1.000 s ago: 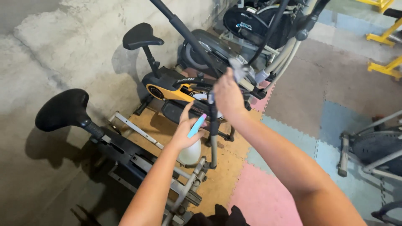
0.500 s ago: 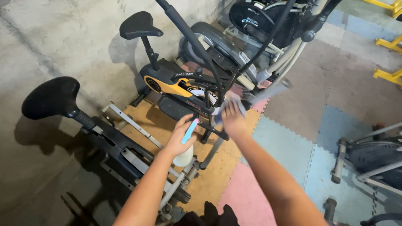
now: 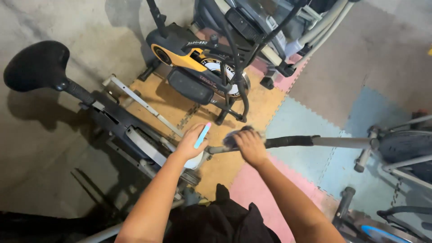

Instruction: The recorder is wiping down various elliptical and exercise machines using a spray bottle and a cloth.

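Observation:
My left hand grips a white bottle with a light-blue top, held beside the frame of the nearest exercise bike. Pressed onto that bike's handlebar, my right hand holds a dark grey cloth. The bar carries a black foam grip just right of the hand, then runs on to the right as bare grey tube. The bike's black saddle sticks up at the left.
A black and yellow exercise bike stands just beyond on tan, pink and blue foam floor tiles. More machines crowd the top and the right edge. A concrete wall fills the left. Dark clothing is at the bottom.
My right hand came down from near the yellow bike and now presses the cloth on the handlebar by the foam grip. The view has tilted down. My left hand kept the bottle.

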